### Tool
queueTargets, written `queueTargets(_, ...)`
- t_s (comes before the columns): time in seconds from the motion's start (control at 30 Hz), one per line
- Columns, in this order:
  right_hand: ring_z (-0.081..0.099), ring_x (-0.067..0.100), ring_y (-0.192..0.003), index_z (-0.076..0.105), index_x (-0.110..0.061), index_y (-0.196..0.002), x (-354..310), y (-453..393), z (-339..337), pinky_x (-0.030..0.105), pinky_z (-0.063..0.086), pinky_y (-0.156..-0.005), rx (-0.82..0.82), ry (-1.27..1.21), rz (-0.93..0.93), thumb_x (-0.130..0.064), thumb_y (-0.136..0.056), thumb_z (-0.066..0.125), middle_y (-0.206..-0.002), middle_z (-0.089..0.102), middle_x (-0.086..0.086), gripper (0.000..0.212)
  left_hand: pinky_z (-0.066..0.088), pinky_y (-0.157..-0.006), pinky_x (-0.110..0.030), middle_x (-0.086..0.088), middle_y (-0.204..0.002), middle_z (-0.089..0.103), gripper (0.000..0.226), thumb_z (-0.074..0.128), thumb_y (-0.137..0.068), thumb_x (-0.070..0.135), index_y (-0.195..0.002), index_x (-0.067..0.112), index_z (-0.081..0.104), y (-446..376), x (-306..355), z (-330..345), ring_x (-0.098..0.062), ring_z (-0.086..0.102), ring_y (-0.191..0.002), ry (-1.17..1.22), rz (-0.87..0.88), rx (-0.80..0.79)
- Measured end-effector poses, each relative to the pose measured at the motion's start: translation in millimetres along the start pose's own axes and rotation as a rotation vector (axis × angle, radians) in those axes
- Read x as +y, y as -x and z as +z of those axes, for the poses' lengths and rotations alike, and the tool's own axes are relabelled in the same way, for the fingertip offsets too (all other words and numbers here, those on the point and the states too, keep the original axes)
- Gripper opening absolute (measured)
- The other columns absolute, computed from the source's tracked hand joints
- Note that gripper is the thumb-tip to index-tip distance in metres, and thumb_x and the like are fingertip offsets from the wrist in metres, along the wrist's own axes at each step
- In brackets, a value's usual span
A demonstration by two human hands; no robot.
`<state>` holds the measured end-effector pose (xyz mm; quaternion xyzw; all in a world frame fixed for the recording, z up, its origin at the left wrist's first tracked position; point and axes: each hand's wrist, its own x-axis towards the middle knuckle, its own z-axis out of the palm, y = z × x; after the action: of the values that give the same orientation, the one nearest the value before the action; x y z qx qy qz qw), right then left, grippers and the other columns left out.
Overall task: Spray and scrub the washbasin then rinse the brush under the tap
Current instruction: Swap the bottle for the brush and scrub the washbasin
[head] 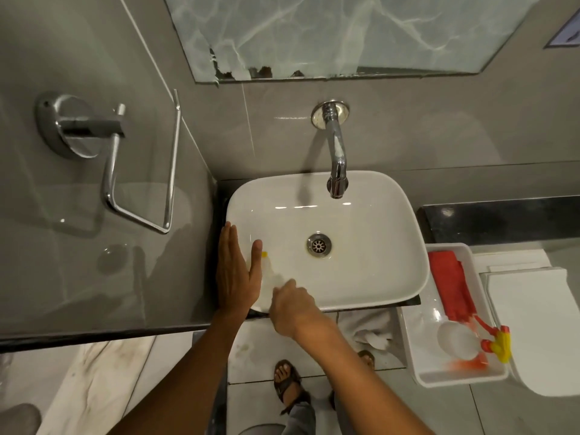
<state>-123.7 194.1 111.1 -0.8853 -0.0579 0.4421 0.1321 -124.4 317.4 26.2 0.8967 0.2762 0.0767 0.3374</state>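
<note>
The white washbasin (361,265) sits on a dark counter below a chrome wall tap (337,164); no water is running. My left hand (235,277) lies flat on the basin's left rim, thumb inside the bowl. My right hand (292,306) is closed at the near-left inner wall on a pale, motion-blurred brush (270,271) with a yellow tip (264,254). The drain (319,244) lies right of the brush. The spray bottle (461,340), white with a red and yellow trigger, lies in a tray at the right.
The white tray (408,343) right of the basin also holds a red cloth (448,284). A white toilet lid (539,324) lies beyond it. A chrome towel holder (141,189) juts from the left wall. My sandalled feet (287,381) stand on the tiled floor below.
</note>
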Motion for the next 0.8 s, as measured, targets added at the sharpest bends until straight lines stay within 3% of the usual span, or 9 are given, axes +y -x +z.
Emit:
queueTargets(0.1,0.061,0.034,-0.127,0.047,-0.006,-0.136,-22,-28,-15,0.040,0.048,-0.094,0.136,-0.251,0.075,-0.026,-0.108,0.042,-0.135,0.061,0.014,0.035,0.025,-0.131,-0.036,-0.006,-0.180,0.023,0.100,0.014,-0.100,0.082,-0.172,0.015,0.022,-1,-1,1,-0.026,0.027,-0.166,-0.003,0.014,0.015)
queueTargets(0.23,0.064,0.035,-0.125,0.044,-0.003,-0.135,-11,-66,-49,0.041,0.050,-0.096,0.298,-0.198,0.042,-0.030,-0.111,0.033,-0.133,0.064,0.017,0.038,0.028,-0.133,-0.042,-0.006,-0.180,0.023,0.083,0.030,-0.107,0.064,-0.172,0.015,0.022,-3,-3,3,-0.026,0.027,-0.166,0.007,0.002,0.001)
queueTargets(0.4,0.060,0.038,-0.128,0.045,-0.005,-0.135,49,-82,-76,0.042,0.047,-0.101,0.406,-0.228,0.177,-0.034,-0.109,0.036,-0.136,0.061,0.018,0.040,0.028,-0.133,-0.042,-0.004,-0.180,0.022,0.080,0.031,-0.108,0.064,-0.172,0.017,0.021,-3,-4,4,-0.026,0.027,-0.166,0.008,0.008,0.008)
queueTargets(0.57,0.059,0.041,-0.127,0.046,0.001,-0.137,135,-36,-82,0.042,0.047,-0.100,0.279,-0.218,0.338,-0.030,-0.111,0.033,-0.140,0.056,0.025,0.043,0.023,-0.130,-0.038,-0.002,-0.181,0.020,0.085,0.027,-0.105,0.069,-0.173,0.020,0.020,-3,-5,4,-0.026,0.025,-0.167,-0.018,0.005,-0.007)
queueTargets(0.7,0.062,0.040,-0.118,0.052,-0.003,-0.133,151,20,-62,0.037,0.048,-0.086,0.035,0.001,0.231,-0.016,-0.111,0.030,-0.133,0.054,0.021,0.034,0.021,-0.130,-0.034,-0.002,-0.181,0.019,0.084,0.028,-0.106,0.068,-0.173,0.019,0.019,-3,-6,4,-0.025,0.023,-0.167,-0.016,0.007,-0.002)
queueTargets(0.8,0.069,0.036,-0.107,0.060,-0.011,-0.112,127,48,-45,0.040,0.056,-0.082,-0.049,-0.148,0.142,-0.022,-0.111,0.031,-0.119,0.063,0.018,0.031,0.020,-0.131,-0.035,-0.002,-0.181,0.018,0.084,0.027,-0.105,0.068,-0.173,0.020,0.018,-2,-5,4,-0.024,0.022,-0.167,-0.008,0.007,-0.008)
